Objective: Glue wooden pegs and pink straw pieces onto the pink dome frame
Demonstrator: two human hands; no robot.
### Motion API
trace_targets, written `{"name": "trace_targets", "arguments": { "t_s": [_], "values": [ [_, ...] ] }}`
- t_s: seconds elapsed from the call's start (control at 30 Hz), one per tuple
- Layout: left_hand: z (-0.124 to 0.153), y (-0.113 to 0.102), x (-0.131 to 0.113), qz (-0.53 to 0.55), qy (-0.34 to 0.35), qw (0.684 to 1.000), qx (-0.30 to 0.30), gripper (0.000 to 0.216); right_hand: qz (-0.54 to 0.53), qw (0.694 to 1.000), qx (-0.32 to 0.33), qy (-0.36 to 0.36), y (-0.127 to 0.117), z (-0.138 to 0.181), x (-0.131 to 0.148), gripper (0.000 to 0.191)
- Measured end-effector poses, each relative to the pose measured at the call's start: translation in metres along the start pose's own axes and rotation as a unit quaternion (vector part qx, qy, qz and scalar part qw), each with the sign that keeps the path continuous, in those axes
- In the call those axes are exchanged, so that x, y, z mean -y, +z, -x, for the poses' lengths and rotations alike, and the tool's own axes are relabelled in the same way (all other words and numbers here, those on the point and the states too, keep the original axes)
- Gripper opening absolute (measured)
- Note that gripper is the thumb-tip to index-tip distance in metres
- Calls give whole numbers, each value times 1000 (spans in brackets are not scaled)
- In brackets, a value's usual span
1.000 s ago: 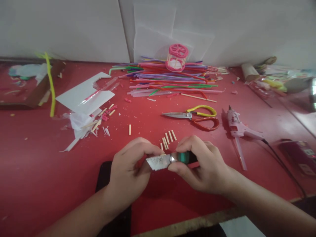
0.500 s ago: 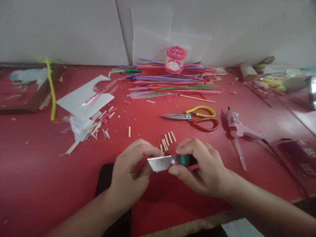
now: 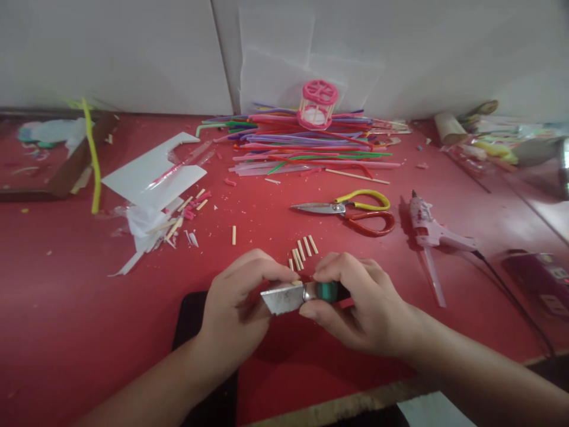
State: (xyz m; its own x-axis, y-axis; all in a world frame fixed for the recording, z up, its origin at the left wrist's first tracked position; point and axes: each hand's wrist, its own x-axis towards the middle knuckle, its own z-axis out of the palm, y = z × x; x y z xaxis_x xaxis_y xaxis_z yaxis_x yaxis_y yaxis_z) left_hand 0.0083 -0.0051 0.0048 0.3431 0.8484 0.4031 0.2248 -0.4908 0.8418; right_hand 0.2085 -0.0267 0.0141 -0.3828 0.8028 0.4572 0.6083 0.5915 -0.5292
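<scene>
My right hand (image 3: pixel 364 302) is closed round the dark green handle of a knife (image 3: pixel 284 298), its broad, slant-ended blade pointing left. Behind the blade, my left hand (image 3: pixel 242 299) pinches a small piece of wooden stick (image 3: pixel 297 283); only its pale end shows above the blade's upper edge. The rest of that piece is hidden by the blade and fingers. Just beyond my hands, several short cut sticks (image 3: pixel 301 250) lie in a loose row on the red table (image 3: pixel 111 332). One more short stick (image 3: pixel 233 235) lies apart to the left.
Scissors (image 3: pixel 317 208) and a pink glue gun (image 3: pixel 429 231) lie right of centre. Pipe cleaners (image 3: pixel 306 145) spread at the back under a small pink cage-like craft (image 3: pixel 316 107). White card (image 3: pixel 133 172) and scraps are at left. A black phone-like slab (image 3: pixel 189 320) lies under my left forearm.
The knife has shifted slightly left and tilted, its tip lower. The pale end of the stick piece now shows above the blade. Both hands keep their grip.
</scene>
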Motion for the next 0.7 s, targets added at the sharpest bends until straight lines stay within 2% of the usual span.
{"name": "trace_targets", "arguments": {
  "t_s": [0.27,0.43,0.57,0.7],
  "values": [
    [2,-2,-2,6,12,1000,-1,21,20,1000,1,21,-7,-3,-4,29],
    [3,-1,-3,18,10,1000,2,24,51,990,-82,101,-16,-6,-23,22],
    [1,1,1,11,-22,999,-20,19,-10,998,-39,42,-11,-5,-14,24],
    [-1,0,-1,20,-22,1000,4,23,-44,999,7,0,-1,-2,0,24]
  ]
}}
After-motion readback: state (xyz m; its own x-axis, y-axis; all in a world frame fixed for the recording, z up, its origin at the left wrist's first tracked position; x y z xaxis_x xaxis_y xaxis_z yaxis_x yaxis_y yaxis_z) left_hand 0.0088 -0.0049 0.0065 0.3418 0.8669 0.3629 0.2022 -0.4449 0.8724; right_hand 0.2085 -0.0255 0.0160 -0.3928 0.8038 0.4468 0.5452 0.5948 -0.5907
